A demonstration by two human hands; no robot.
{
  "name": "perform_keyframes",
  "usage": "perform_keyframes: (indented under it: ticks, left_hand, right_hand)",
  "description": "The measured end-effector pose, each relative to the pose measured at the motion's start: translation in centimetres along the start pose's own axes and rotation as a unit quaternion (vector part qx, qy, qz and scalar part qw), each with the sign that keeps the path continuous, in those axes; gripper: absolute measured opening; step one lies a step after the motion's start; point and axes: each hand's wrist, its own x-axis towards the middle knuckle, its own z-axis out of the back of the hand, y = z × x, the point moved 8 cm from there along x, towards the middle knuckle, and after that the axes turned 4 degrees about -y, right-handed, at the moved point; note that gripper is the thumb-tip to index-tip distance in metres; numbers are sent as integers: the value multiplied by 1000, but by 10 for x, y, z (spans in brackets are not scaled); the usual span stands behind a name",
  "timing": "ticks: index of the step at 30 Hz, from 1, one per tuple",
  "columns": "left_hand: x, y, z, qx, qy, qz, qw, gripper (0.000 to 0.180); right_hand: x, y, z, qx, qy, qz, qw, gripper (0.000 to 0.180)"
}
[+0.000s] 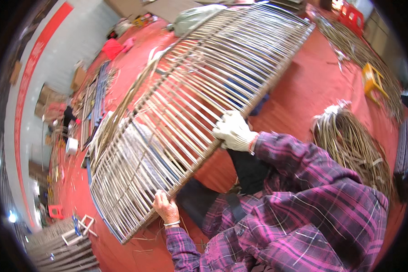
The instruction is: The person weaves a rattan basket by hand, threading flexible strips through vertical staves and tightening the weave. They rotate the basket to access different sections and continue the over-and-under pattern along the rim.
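Observation:
A long panel of parallel cane rods [196, 167] in a frame slants across the view, from the lower left to the upper right. My left hand [166, 209], bare with a pale band at the wrist, is closed around its near rail toward the lower end. Farther up the same rail, my right hand [234, 130] in a white knitted glove grips the edge, fingers curled over the rods. A bundle of long loose strips [118, 120] lies along the panel's far side. What supports the panel underneath is mostly hidden.
Red sheeting [299, 97] covers the floor. To my right lies a heap of bundled cane strips [349, 136], with a yellow stool [373, 84] beyond it. More long strips [349, 43] spread at the upper right near a red stool [350, 18]. A white frame [79, 230] stands lower left.

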Motion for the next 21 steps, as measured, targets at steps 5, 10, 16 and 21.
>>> perform_keyframes:
  ticks: [5, 10, 16, 21]
  left_hand:
    - [-8, 0, 3, -2, -14, -6, 1000, 38]
    - [-8, -1, 3, -43, 26, 8, 999, 37]
    - [14, -4, 16, -79, 175, 38, 981, 36]
    - [39, 42, 49, -96, 181, 44, 978, 22]
  right_hand:
    - [-1, 0, -9, -2, 79, 6, 997, 42]
    - [2, 0, -18, 13, 179, -15, 984, 43]
    - [18, 3, -9, 58, 189, 9, 980, 40]
    - [3, 5, -22, 159, 213, 12, 964, 39]
